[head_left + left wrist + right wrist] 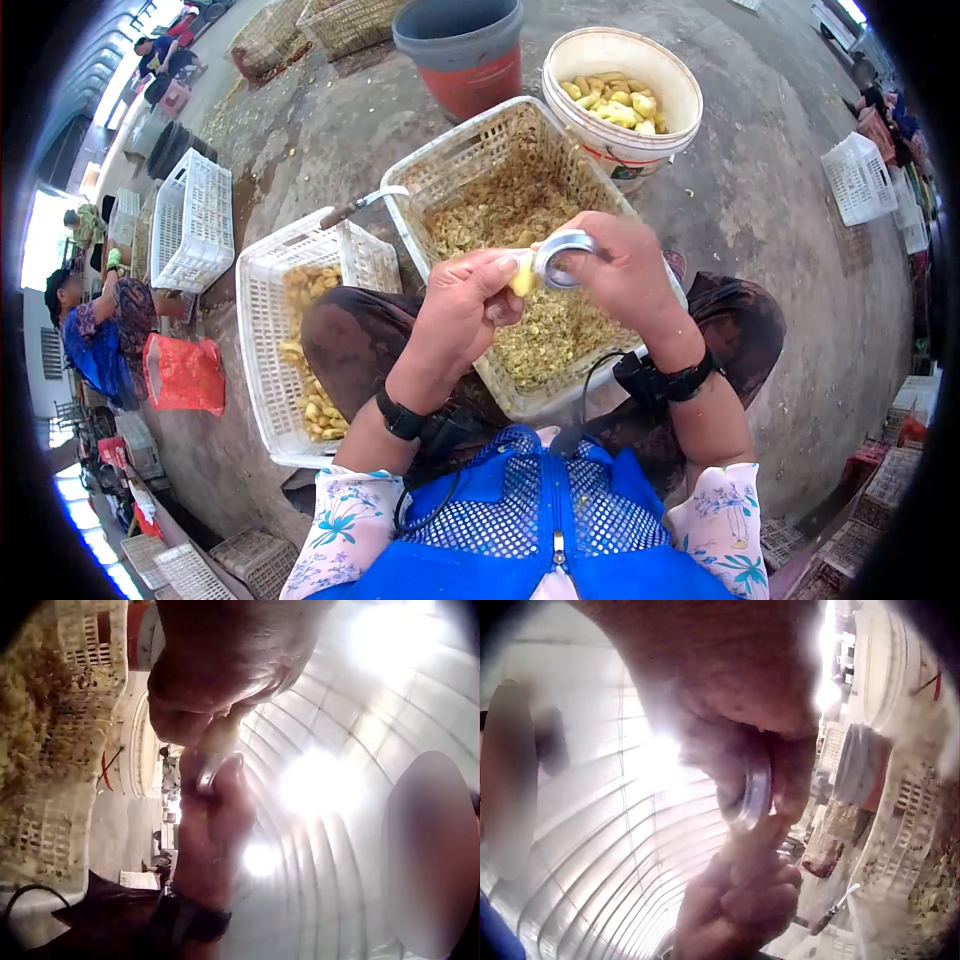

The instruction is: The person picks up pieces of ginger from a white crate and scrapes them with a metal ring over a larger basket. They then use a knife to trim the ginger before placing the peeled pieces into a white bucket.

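Observation:
My left hand (458,305) pinches a small pale yellow piece of peeled ginger (522,276) between thumb and fingers. My right hand (628,268) grips a shiny ring-shaped metal peeler (568,240), its edge right at the ginger. Both hands are raised over a white crate (510,402) that holds a heap of yellowish peelings (545,345). In the right wrist view the metal ring (760,791) sits in the curled right fingers, with the left hand (739,900) close below. The left wrist view shows the ginger largely hidden between the two hands.
Left of the peelings crate, another white crate (262,385) holds ginger pieces. A knife (362,206) with a dark handle lies across the crate rims. Beyond stand a white bucket (655,150) of peeled ginger and a red-and-grey bucket (470,85). People sit farther off among crates.

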Action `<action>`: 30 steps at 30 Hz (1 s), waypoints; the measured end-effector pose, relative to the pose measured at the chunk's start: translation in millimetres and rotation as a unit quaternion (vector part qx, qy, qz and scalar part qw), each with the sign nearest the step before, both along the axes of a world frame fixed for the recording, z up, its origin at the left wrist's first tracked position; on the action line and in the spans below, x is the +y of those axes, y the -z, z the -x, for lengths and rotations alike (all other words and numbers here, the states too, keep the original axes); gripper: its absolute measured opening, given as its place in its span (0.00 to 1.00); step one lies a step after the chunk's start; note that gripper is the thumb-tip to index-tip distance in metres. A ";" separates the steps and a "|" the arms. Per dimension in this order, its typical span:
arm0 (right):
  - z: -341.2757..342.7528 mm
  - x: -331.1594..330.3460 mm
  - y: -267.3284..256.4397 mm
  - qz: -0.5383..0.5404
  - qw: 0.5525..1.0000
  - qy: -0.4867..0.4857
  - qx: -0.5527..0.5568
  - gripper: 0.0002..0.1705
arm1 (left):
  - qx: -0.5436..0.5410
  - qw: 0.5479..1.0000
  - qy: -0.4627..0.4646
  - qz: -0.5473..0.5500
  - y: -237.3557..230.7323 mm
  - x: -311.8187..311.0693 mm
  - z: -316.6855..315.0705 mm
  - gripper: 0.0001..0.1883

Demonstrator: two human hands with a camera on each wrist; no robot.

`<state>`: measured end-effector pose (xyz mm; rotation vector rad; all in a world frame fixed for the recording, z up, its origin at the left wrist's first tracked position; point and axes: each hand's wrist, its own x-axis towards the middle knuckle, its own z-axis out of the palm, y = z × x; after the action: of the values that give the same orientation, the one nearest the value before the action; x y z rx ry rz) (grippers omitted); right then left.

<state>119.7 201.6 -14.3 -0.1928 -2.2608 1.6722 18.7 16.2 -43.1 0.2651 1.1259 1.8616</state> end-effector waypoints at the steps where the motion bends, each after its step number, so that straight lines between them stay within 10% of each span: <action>1: -1.0 1.9 -2.6 -0.005 1.000 0.002 -0.018 0.08 | -0.014 1.000 0.009 -0.001 -0.7 -0.9 0.8 0.18; 6: -3.6 12.3 -6.3 0.123 0.991 0.053 -0.024 0.05 | -0.093 0.995 -0.015 -0.034 -1.2 -0.3 6.8 0.18; 13: 3.1 -9.9 6.1 0.013 0.999 0.005 0.051 0.13 | -0.164 0.981 0.017 -0.102 13.7 1.8 7.1 0.14; 30: -13.6 22.3 -17.5 0.107 0.994 -0.010 0.001 0.10 | -0.030 0.997 0.041 -0.052 -14.7 -13.1 8.1 0.22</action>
<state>133.3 223.9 3.3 -0.2189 -2.0851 1.9246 10.5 3.1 -28.4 0.3094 0.9648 1.8452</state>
